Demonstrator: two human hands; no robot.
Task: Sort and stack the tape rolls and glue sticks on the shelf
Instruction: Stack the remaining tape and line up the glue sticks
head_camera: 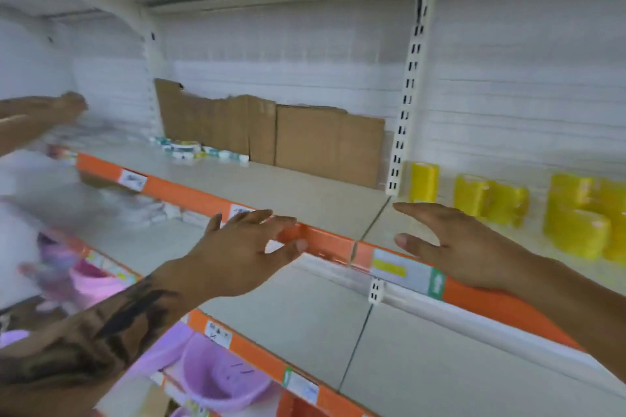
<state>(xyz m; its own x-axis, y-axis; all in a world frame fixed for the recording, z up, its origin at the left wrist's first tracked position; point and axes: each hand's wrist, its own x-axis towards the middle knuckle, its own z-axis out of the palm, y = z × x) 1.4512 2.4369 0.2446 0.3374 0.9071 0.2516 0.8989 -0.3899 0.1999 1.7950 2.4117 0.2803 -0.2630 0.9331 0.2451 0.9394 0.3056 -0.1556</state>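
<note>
A shelf [257,186] with an orange front strip runs across the view. At its back left lies a small heap of white-and-teal tape rolls and glue sticks [193,150]. Yellow tape rolls [474,195] stand in groups on the right section. My left hand [244,247] hovers at the shelf's front edge, fingers spread and holding nothing. My right hand [454,244] reaches over the edge to the right of it, fingers straight, also holding nothing, just left of the yellow rolls.
Flattened cardboard [305,135] leans against the back wall. A slotted white upright [404,105] splits the shelf sections. Another person's arm [40,115] reaches in at the far left. Purple plastic bowls [216,379] sit on lower shelves.
</note>
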